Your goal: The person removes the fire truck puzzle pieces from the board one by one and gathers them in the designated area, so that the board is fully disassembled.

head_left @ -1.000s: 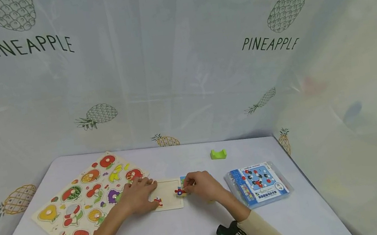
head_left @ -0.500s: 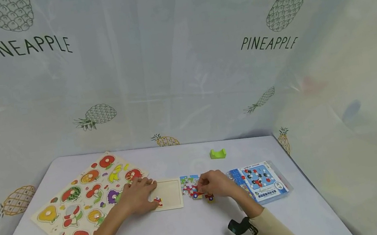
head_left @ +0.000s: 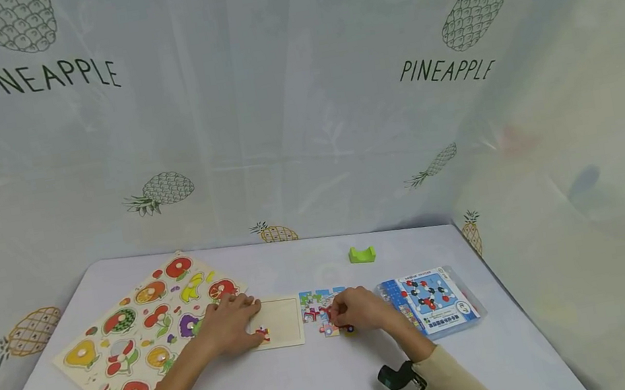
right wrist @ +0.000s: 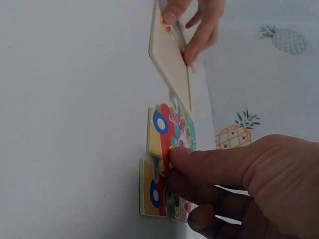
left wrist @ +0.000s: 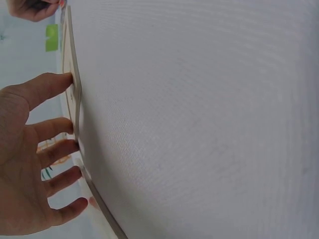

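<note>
My left hand (head_left: pixel 227 324) rests on a pale wooden tray (head_left: pixel 280 323), fingers spread. A small red-printed puzzle piece (head_left: pixel 263 333) lies in the tray's near left corner, by the thumb. Beside the tray, my right hand (head_left: pixel 361 308) pinches a jigsaw puzzle piece (right wrist: pixel 158 132) printed with red truck parts and a blue wheel. Another wheel-printed piece (right wrist: pixel 151 194) lies against it in the right wrist view. Several more jigsaw pieces (head_left: pixel 312 299) lie together behind the fingers, partly hidden. In the left wrist view, the left fingertips (left wrist: pixel 64 82) touch the tray's edge.
A large fruit puzzle board (head_left: pixel 143 324) lies at the left, partly under the left forearm. A plastic-cased set (head_left: pixel 434 302) with a molecule picture lies right of the right hand. A green block (head_left: pixel 362 254) stands at the back. Patterned curtain hangs behind.
My right hand has drawn a jigsaw piece from over the tray's right edge rightward to the other pieces, then settled it among them. My left hand has stayed on the tray.
</note>
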